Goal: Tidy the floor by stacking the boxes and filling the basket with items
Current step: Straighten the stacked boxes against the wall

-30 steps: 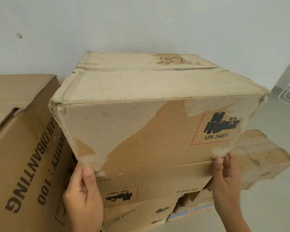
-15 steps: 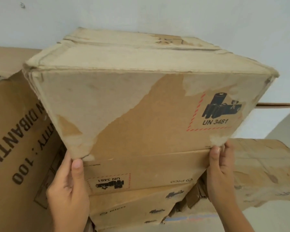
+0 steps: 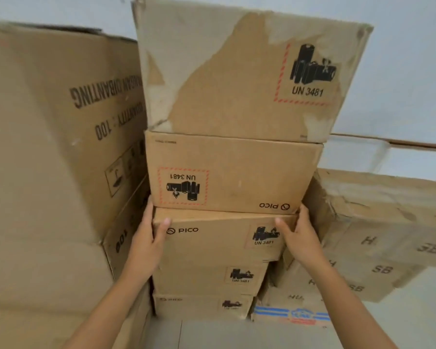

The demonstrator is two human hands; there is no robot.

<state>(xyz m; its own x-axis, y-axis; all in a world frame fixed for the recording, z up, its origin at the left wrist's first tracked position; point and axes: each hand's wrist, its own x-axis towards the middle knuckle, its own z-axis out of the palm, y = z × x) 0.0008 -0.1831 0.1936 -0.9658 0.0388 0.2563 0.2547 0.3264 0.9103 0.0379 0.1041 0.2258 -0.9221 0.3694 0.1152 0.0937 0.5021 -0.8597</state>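
Cardboard boxes stand in a tall pile. The torn top box [image 3: 242, 79] sits on an upside-down PICO box [image 3: 232, 175]. Under that is a third PICO box [image 3: 219, 238]. The left hand [image 3: 146, 238] and the right hand [image 3: 300, 235] grasp its two upper corners, thumbs on the front. A big box [image 3: 51, 147] stands just beside the pile.
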